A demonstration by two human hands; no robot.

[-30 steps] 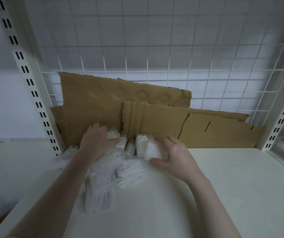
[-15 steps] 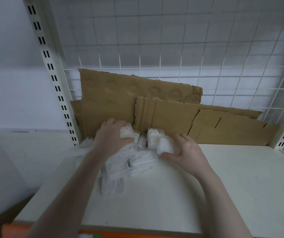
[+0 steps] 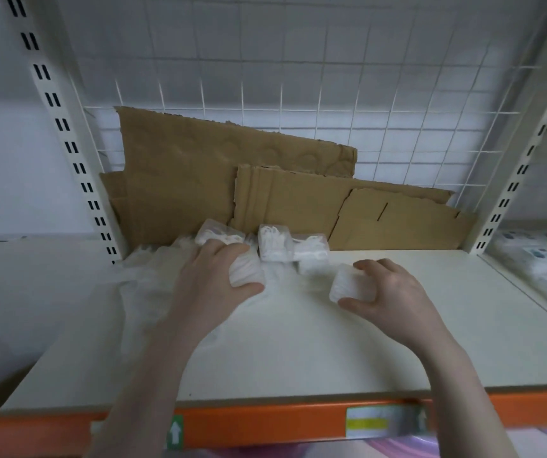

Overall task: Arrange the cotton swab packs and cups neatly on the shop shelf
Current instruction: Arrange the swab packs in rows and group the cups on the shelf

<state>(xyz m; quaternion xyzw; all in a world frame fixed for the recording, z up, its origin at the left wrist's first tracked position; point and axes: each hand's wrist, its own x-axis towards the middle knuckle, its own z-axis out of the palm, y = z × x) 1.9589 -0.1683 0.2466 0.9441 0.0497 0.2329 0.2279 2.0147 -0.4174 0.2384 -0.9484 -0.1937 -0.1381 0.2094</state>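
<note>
Several clear cotton swab packs (image 3: pixel 273 242) stand in a loose row at the back left of the white shelf (image 3: pixel 298 352), against brown cardboard. My left hand (image 3: pixel 219 279) grips one pack (image 3: pixel 245 272) between fingers and thumb, just in front of the row. My right hand (image 3: pixel 394 292) holds another pack (image 3: pixel 351 287) to the right of the row, resting on the shelf. A crumpled clear plastic bag (image 3: pixel 153 276) lies under and left of my left hand. No cups are visible.
Torn cardboard sheets (image 3: pixel 265 200) lean on the wire mesh back (image 3: pixel 331 94). White slotted uprights (image 3: pixel 67 143) stand at both sides. An orange front rail (image 3: pixel 265 424) edges the shelf. More wrapped goods (image 3: pixel 539 259) lie on the neighbouring shelf at right.
The view has pulled back and the shelf's front rail shows. My right hand has drawn its pack rightward and nearer, away from the row. My left hand now grips a pack.
</note>
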